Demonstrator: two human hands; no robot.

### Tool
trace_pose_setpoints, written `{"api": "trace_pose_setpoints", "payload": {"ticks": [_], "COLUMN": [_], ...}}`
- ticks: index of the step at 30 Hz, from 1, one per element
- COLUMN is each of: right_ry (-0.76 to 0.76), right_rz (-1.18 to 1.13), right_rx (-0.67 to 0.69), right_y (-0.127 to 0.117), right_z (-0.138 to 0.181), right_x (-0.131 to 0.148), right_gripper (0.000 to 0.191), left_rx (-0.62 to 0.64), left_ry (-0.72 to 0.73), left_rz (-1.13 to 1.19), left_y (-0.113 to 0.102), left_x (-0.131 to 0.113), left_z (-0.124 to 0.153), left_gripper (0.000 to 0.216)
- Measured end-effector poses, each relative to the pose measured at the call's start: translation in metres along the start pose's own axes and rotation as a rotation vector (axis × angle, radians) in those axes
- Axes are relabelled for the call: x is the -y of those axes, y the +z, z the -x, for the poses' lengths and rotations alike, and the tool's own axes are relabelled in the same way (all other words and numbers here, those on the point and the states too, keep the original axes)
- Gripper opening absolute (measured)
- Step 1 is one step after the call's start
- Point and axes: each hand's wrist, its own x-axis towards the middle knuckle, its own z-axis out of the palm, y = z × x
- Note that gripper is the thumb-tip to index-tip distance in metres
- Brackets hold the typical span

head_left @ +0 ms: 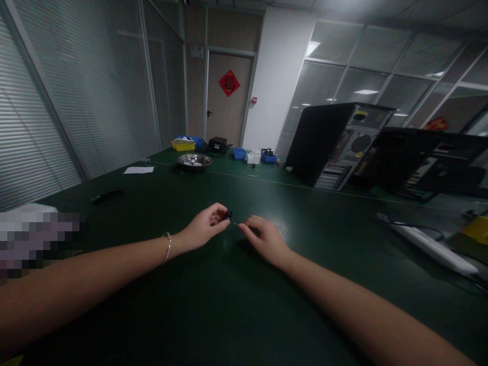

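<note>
My left hand (209, 224), with a silver bracelet at the wrist, is closed on a small black part (229, 215) held at the thumb and fingertips. The part is too small to name. Facing it from the right, my right hand (264, 235) pinches a tiny thin metallic piece (236, 223) that points left toward the black part. A narrow gap seems to lie between the two. Both hands are just above the dark green table (213, 315).
A metal bowl (194, 161) stands farther back, near a yellow bin (183, 146) and blue bins (239, 153). Left lie a paper sheet (139, 170) and a dark green object (107, 195). Right are a black computer case (328, 142) and a white power strip (438, 249) with cables.
</note>
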Motion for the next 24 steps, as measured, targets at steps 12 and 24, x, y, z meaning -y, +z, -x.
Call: {"api": "trace_pose_setpoints", "payload": {"ticks": [12,24], "right_ry": [0.053,0.059], "right_rz": [0.067,0.066], "right_rx": [0.006,0.004], "right_y": [0.0014,0.0004], "right_z": [-0.0018,-0.0009], "right_x": [-0.0008,-0.0001], "right_gripper": [0.028,0.03], "left_rx": [0.028,-0.01], "left_ry": [0.134,0.174], "left_rz": [-0.309,-0.222], "left_y": [-0.0011,-0.0033], "left_x": [-0.0045,-0.0021], "left_z": [0.0054,0.0047], "left_gripper": [0.035,0.027]}}
